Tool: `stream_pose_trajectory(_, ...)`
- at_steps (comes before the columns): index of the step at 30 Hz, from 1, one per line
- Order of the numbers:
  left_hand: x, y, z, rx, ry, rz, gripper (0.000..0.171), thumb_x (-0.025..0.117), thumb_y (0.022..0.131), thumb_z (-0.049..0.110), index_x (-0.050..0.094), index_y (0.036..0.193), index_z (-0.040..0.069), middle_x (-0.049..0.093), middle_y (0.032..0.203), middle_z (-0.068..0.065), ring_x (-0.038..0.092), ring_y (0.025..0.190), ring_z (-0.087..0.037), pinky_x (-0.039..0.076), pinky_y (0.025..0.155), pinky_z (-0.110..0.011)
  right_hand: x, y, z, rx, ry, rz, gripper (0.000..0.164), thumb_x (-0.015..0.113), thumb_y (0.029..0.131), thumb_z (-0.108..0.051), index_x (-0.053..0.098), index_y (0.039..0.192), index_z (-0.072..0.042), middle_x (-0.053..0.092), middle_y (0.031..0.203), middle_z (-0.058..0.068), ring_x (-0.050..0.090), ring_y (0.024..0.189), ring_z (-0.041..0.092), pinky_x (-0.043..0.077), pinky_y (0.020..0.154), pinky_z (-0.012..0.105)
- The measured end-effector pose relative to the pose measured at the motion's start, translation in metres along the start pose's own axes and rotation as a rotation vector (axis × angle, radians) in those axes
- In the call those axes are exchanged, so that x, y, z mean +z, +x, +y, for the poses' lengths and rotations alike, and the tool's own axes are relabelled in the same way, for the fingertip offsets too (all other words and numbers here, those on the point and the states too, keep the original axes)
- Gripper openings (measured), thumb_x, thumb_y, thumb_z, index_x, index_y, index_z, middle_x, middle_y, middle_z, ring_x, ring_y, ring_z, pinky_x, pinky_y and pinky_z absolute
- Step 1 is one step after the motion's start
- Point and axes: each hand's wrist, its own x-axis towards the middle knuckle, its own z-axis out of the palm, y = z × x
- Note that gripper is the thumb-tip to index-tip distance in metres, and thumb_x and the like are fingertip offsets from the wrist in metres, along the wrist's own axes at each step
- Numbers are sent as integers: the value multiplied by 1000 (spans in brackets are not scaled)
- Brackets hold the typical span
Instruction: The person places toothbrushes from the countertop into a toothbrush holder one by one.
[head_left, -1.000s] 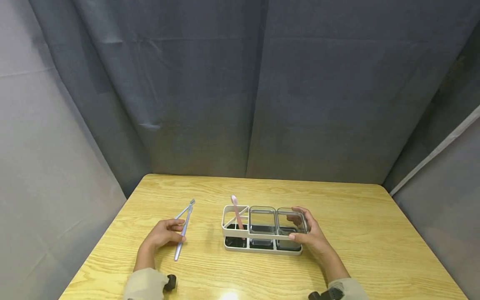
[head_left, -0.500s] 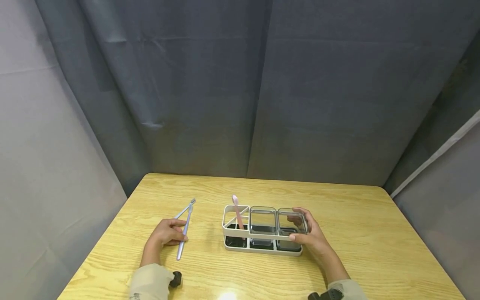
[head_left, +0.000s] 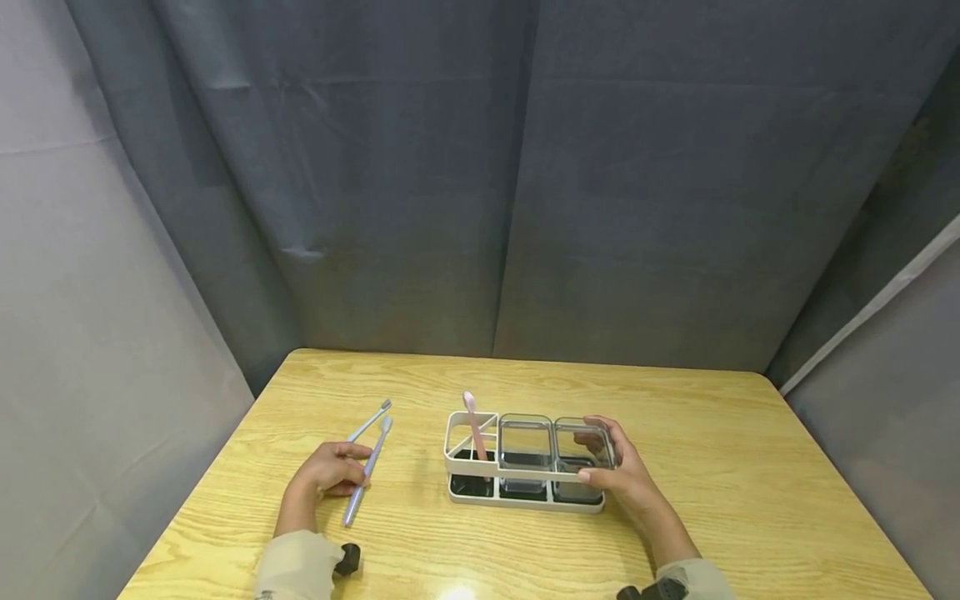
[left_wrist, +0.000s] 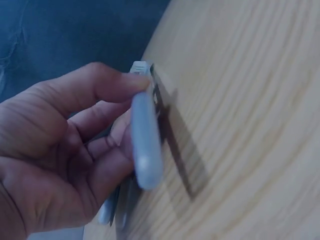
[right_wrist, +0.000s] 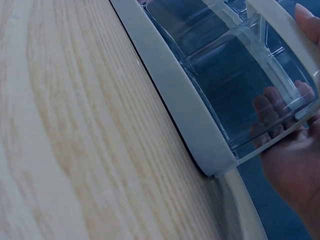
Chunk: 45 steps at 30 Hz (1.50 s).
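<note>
My left hand pinches a lavender toothbrush by its handle, between thumb and fingers. In the left wrist view the handle is held off the table and casts a shadow. A second, bluish toothbrush lies on the table just beyond the hand, its lower part hidden. My right hand grips the right end of a white toothbrush holder, thumb in front and fingers behind. Two clear cups sit in the holder. A pink toothbrush leans upright in its left, divided compartment.
The holder stands on a wood-grain table with rounded far corners. A dark grey curtain hangs behind the table, with lighter cloth on the left. Black wrist straps show at both sleeves.
The lavender toothbrush has turned slightly, its head swinging right and away from the second toothbrush. My left hand has shifted only a little. The right hand and holder stay in place.
</note>
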Motion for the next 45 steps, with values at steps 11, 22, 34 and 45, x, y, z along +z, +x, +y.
stream_pose_trajectory(11, 3, -7, 1, 3, -144, 7, 54, 66, 70, -13, 56, 122, -4, 64, 87, -14, 62, 65, -21, 52, 55, -32, 1, 0, -1, -4, 1, 6, 77, 70, 72, 2, 32, 137, -3, 47, 126, 27, 39, 119, 42, 22, 101, 57)
stream_pose_trajectory(22, 18, -8, -4, 47, -282, 78, 52, 65, 75, -11, 54, 124, 0, 64, 94, -17, 63, 71, -25, 54, 61, -33, 1, 1, 4, 14, 23, 9, 77, 71, 71, 1, 32, 138, -5, 47, 127, 24, 39, 120, 38, 22, 101, 57)
stream_pose_trajectory(34, 28, -24, 2, 107, -328, 25, 59, 65, 73, -12, 47, 128, 0, 59, 94, -18, 61, 70, -22, 53, 63, -35, 2, 0, 0, -5, 12, 0, 77, 70, 72, 2, 31, 138, -3, 46, 126, 27, 39, 119, 41, 23, 101, 59)
stream_pose_trajectory(45, 34, -32, 13, 144, -343, 11, 55, 61, 77, -11, 46, 129, -1, 56, 91, -13, 61, 76, -24, 52, 68, -36, 0, 0, 2, -12, 9, 2, 77, 70, 71, 3, 31, 137, -2, 46, 126, 27, 40, 119, 41, 23, 100, 58)
